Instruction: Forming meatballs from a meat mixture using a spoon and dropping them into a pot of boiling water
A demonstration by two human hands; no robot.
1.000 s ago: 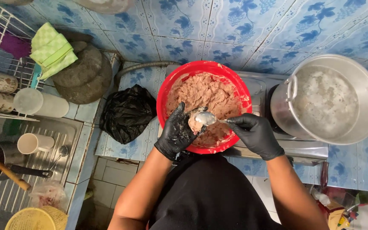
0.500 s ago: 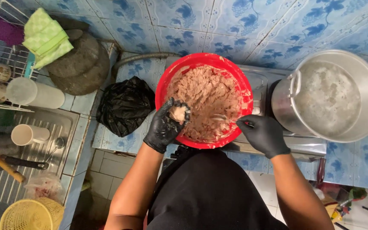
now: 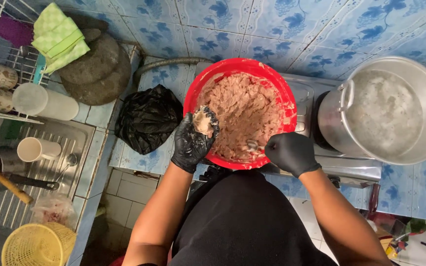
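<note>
A red bowl [image 3: 195, 91] full of pinkish minced paste [image 3: 242, 113] stands on the tiled counter in front of me. My left hand [image 3: 193, 140], in a black glove, is closed around a lump of the paste at the bowl's left rim. In a black glove too, my right hand [image 3: 292, 152] grips a metal spoon [image 3: 251, 145] whose bowl rests in the paste at the near rim. A large steel pot [image 3: 385, 111] of steaming cloudy water sits to the right on a stove.
A black plastic bag [image 3: 146, 118] lies left of the bowl. Stone mortar pieces [image 3: 97, 69] and a green cloth [image 3: 57, 37] sit at the back left. A sink [image 3: 50, 162] with cups, a dish rack and a yellow basket [image 3: 35, 244] fill the left side.
My left hand drew back to the bowl's left rim, squeezing paste up through its fist. My right hand moved the spoon from that hand down to the near rim.
</note>
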